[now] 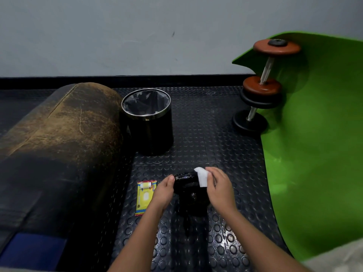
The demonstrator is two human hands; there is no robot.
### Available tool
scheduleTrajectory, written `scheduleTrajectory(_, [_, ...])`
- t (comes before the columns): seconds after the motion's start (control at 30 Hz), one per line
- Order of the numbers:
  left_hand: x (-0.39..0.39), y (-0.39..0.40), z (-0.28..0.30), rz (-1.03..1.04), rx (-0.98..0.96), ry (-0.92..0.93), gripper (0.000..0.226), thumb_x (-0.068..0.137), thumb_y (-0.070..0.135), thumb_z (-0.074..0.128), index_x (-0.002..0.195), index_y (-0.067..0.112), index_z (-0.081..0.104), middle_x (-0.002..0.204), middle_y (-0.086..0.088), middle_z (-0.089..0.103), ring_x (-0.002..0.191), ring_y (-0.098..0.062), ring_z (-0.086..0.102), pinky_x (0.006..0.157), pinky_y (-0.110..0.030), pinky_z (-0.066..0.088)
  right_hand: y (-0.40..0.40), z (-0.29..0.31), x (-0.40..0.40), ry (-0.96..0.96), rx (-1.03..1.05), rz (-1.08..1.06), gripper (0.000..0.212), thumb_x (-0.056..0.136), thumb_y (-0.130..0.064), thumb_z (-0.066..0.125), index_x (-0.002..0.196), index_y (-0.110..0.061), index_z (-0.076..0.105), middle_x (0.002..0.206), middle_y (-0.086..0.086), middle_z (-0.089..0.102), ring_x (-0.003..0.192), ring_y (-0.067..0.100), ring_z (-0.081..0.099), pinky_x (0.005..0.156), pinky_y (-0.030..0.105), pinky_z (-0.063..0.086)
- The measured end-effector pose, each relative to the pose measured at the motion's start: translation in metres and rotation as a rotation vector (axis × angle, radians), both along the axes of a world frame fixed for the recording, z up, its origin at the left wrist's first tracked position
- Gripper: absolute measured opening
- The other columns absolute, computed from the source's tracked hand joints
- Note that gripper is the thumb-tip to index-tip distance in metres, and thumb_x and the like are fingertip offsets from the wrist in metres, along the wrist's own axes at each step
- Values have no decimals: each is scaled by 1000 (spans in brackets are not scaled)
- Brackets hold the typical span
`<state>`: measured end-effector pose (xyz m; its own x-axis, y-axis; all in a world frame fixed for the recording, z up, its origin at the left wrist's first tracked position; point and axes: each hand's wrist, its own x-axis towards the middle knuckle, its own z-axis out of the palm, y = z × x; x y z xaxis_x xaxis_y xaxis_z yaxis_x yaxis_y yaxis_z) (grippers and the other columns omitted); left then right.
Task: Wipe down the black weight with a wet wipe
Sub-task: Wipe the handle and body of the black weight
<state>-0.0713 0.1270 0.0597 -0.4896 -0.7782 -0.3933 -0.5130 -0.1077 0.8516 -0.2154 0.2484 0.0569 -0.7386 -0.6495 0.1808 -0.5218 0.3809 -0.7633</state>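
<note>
The black weight [188,190] is a glossy dark plate held on edge just above the studded floor, low in the middle of the view. My left hand [164,192] grips its left rim. My right hand [219,186] presses a white wet wipe [202,176] against the weight's upper right edge. The lower part of the weight fades into shadow and is hard to make out.
A yellow-and-red wipe packet [145,197] lies flat just left of my left hand. Behind stands a black bin [149,122] with a liner. A worn padded bench [59,144] fills the left. Right: a green mat [318,144] and dumbbells [261,85].
</note>
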Motion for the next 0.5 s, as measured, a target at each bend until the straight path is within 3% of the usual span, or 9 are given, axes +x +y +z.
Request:
scheduleTrajectory(0.1, [0, -1, -2, -7, 1, 2, 50, 101, 41, 32, 143, 16, 41, 147, -1, 43, 136, -18, 37, 105, -25, 27, -14, 7, 0, -175, 71, -98, 32, 104, -25, 39, 123, -20, 64, 122, -11, 59, 115, 9, 53, 90, 22, 39])
scheduleTrajectory(0.2, [-1, -2, -2, -2, -5, -4, 48, 101, 41, 33, 141, 16, 45, 144, -1, 47, 133, -17, 41, 101, -23, 30, -21, 8, 7, 30, 168, -6, 34, 104, -27, 39, 123, -17, 65, 125, -6, 62, 124, 15, 50, 102, 27, 38])
scheduleTrajectory(0.3, [-2, -2, -3, 2, -1, -7, 47, 101, 40, 34, 138, 16, 48, 140, -1, 51, 129, -17, 45, 100, -23, 31, -15, 2, 18, 243, 158, 166, 35, 104, -30, 42, 131, -23, 61, 134, -11, 59, 137, 12, 40, 119, 30, 22])
scheduleTrajectory(0.4, [-2, -1, -2, -6, -8, -20, 48, 101, 42, 33, 138, 17, 49, 139, -2, 52, 128, -17, 46, 99, -24, 32, -2, -1, 15, 257, 68, 195, 32, 103, -31, 46, 130, -27, 62, 135, -16, 57, 135, 4, 41, 116, 28, 27])
scheduleTrajectory(0.5, [-2, 0, 1, 0, -14, -21, 48, 102, 40, 32, 141, 16, 44, 144, -2, 46, 134, -18, 40, 101, -24, 29, 7, -4, 7, 151, -27, 92, 29, 103, -29, 48, 126, -27, 66, 132, -17, 58, 131, 0, 43, 111, 25, 34])
